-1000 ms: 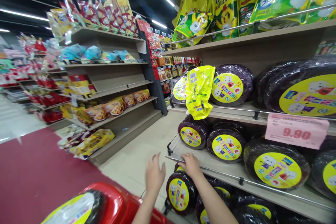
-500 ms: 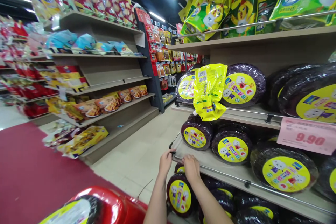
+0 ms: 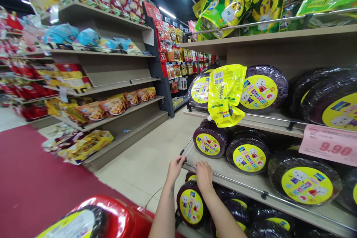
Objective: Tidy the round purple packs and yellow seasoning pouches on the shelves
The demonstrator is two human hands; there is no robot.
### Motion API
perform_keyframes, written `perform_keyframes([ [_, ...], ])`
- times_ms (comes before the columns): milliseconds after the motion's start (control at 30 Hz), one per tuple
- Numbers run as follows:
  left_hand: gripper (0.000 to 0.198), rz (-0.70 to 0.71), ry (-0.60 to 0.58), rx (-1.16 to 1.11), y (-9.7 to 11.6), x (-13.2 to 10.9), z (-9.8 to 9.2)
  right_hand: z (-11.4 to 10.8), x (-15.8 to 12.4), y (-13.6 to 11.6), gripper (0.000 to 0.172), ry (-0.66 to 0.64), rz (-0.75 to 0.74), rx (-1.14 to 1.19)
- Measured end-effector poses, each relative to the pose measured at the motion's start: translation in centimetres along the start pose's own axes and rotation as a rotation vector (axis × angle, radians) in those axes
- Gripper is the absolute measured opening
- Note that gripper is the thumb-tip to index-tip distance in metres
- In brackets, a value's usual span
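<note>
My left hand grips the corner of the thin metal rail along the front of a wooden shelf, fingers curled on it. Right beside it, my right hand rests closed over the same rail. Round dark purple packs with yellow labels lie on this shelf, and more of them stand on the shelf below my hands. A yellow pouch hangs over the shelf above.
A red basket holding a round dark pack is at the bottom left. A pink 9.90 price tag hangs at the right. Shelves of snack packs line the far side of the beige aisle floor; red flooring lies left.
My left hand came from the open air over the floor to the rail's corner and closed on it. My right hand stayed on the rail. The view shifted slightly left.
</note>
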State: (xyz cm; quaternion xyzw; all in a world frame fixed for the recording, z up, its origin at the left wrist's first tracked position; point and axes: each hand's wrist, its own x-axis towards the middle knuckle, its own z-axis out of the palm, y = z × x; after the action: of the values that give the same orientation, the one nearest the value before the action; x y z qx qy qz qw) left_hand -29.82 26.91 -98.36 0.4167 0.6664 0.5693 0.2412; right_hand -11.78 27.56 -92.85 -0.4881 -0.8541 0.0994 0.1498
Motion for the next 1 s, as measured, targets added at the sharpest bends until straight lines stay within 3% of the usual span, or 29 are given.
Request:
perform_keyframes([
  [600,0.046,0.023,0.031,-0.009,-0.1,-0.3,0.1,-2.3,0.4,-0.6,0.022,-0.070,0.044,0.051],
  [900,0.044,0.008,0.059,0.011,-0.2,-0.4,0.4,-1.8,1.3,-1.2,0.031,-0.169,0.094,-0.063],
  [1000,0.042,0.009,0.073,0.020,-0.1,-0.6,0.6,-1.4,1.9,-1.0,0.030,-0.197,0.055,0.015],
])
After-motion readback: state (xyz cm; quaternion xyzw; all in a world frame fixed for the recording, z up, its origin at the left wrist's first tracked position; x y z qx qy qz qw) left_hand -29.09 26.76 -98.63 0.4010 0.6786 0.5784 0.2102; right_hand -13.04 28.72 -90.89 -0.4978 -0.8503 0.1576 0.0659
